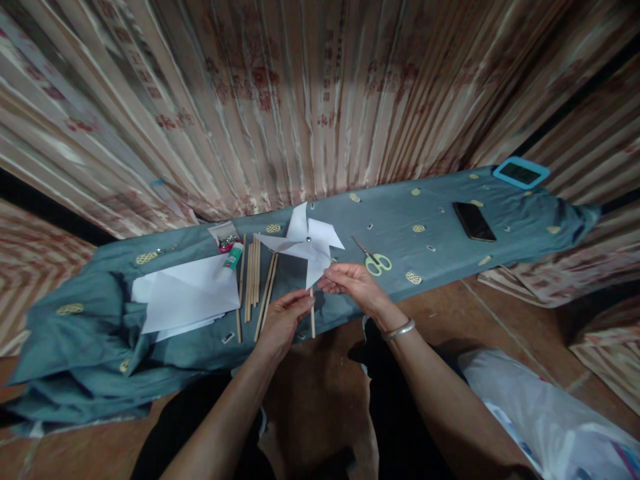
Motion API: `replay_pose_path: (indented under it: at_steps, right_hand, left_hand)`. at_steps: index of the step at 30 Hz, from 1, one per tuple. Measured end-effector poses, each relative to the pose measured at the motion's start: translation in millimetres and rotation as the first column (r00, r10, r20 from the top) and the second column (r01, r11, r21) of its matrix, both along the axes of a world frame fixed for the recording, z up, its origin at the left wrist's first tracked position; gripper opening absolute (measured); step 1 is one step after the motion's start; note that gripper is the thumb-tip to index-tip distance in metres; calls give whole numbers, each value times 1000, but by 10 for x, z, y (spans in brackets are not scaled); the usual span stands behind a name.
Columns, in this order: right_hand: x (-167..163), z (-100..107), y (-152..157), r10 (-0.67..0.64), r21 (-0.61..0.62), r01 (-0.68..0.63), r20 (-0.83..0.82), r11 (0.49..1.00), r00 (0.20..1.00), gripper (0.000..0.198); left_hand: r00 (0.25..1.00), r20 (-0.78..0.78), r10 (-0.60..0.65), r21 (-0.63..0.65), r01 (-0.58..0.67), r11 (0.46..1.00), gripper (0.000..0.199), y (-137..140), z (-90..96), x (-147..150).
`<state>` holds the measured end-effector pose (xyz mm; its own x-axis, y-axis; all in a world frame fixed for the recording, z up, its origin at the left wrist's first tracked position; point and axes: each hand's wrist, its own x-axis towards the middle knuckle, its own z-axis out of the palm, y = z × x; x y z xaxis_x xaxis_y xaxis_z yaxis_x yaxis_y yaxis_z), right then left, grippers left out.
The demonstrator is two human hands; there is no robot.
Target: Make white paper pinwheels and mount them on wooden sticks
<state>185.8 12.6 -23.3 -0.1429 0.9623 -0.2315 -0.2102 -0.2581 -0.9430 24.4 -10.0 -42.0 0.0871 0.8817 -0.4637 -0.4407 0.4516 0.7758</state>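
Observation:
A white paper pinwheel (315, 250) with a round metal pin at its centre is held up over the cloth-covered surface. Its thin wooden stick (313, 320) points down toward me. My left hand (287, 313) pinches this stick just below the paper blades. At the lower blade, the fingers of my right hand (353, 283) are closed on the paper's edge. Left of the pinwheel lie several loose wooden sticks (253, 273). Scissors (379, 263) with pale green handles rest to the right of it.
White paper sheets (193, 293) lie at left, with a green glue stick (233, 256) and a small bag of metal pins (226, 239) by them. A black phone (474, 221) and a blue-framed device (521, 173) sit at right. A pleated curtain (310, 100) hangs behind.

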Motion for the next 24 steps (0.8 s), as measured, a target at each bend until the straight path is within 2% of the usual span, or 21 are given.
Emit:
replay_pose_path:
  at_steps: [7,19,21,24]
  right_hand:
    - [-46,-3,-12,7,-11,-7,-18,1000,1000,36]
    - [-62,22,-13,23,25,-25,84,999,996,39]
    - [15,43,6,-22,44,18,100,999,995,40]
    - [200,77,72,-212,90,204,95,975,973,39]
  left_hand:
    - [1000,12,5,-2,-5,1000,34,5,-16,-8]
    - [1000,-2,-28,21,28,999,35,3,34,-34]
    - [1000,7,-23,20,23,1000,35,12,42,-48]
    - [999,18,-29,18,29,999,36,18,58,-69]
